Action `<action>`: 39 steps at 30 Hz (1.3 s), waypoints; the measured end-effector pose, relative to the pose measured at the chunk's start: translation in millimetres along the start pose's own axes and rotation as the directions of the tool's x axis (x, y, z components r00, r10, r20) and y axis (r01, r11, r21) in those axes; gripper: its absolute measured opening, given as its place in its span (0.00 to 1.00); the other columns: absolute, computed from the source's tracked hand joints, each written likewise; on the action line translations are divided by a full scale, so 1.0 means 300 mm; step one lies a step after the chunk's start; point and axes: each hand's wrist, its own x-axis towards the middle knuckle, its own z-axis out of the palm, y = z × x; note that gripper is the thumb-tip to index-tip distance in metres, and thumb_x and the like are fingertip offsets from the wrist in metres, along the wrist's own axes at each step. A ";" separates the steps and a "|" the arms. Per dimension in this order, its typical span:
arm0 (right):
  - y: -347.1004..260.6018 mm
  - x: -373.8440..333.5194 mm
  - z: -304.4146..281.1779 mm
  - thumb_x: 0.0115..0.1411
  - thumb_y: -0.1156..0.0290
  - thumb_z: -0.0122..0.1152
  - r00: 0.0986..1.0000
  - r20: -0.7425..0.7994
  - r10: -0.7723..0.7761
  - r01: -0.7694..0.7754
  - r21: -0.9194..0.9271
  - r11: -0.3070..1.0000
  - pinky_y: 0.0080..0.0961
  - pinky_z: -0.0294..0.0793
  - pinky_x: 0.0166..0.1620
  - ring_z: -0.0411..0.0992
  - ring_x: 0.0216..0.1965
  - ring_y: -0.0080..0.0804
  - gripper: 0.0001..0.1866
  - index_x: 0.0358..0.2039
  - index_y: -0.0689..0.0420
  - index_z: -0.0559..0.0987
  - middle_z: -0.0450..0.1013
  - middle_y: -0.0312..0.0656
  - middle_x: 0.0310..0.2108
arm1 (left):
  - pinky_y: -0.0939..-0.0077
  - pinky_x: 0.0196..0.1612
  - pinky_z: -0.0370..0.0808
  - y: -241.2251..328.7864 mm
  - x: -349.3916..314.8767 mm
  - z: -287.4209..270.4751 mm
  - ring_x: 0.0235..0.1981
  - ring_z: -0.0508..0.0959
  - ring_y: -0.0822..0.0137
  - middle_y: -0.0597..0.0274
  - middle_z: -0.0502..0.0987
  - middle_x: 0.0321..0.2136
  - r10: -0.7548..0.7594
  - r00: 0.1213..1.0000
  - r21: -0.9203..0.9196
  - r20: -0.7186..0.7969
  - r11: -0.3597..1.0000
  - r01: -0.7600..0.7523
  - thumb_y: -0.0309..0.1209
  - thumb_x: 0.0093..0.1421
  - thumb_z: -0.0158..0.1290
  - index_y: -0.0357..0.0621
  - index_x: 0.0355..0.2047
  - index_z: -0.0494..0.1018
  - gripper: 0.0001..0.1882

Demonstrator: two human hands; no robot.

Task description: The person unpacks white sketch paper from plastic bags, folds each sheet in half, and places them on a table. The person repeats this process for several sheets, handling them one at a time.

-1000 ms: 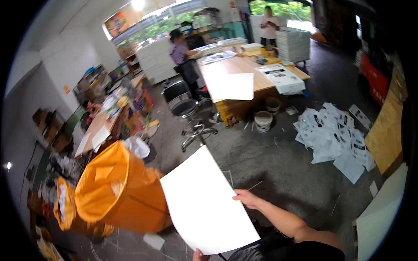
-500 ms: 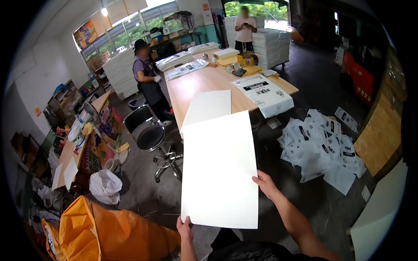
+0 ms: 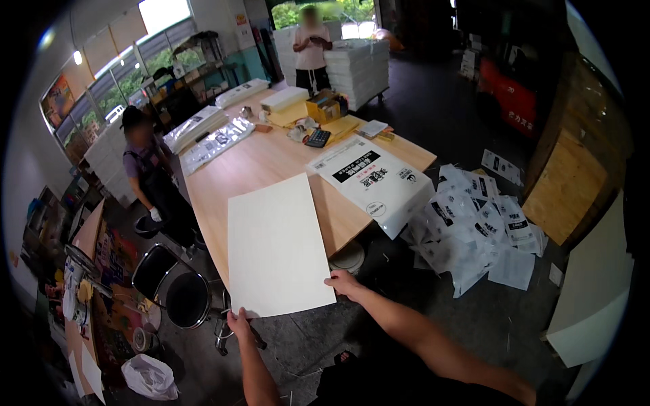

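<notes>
A large white sheet of paper or thin board (image 3: 277, 250) lies over the near part of the wooden table (image 3: 233, 176), its near end reaching past the table's edge. My left hand (image 3: 240, 323) pinches its near left corner. Low on the right side, my right hand (image 3: 343, 283) grips the sheet's edge between thumb and fingers. Right of the sheet, a printed white plastic package (image 3: 372, 179) overhangs the table's edge. The other white sheet on the table is hidden now, apparently under the held one.
A black swivel chair (image 3: 186, 298) stands left of the table. Printed plastic bags (image 3: 467, 227) are heaped on the floor at right. One person (image 3: 159, 179) stands at the table's left, another (image 3: 311, 51) beyond it. A calculator (image 3: 317, 138) lies near a yellow box (image 3: 323, 107).
Both hands have carried the white sheet forward onto the table, over the other sheet. My view has come closer to the table and swung right; the person at left has lowered an arm.
</notes>
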 end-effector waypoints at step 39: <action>-0.230 0.199 -0.989 0.65 0.61 0.58 0.800 -0.533 0.276 -0.161 0.251 0.954 0.24 0.75 0.39 0.76 0.38 0.26 0.16 0.46 0.59 0.75 0.77 0.38 0.38 | 0.77 0.28 0.75 -0.263 1.432 0.616 0.26 0.75 0.67 0.64 0.75 0.27 -0.482 0.851 -0.338 -0.209 0.852 0.400 0.42 0.63 0.49 0.45 0.35 0.72 0.13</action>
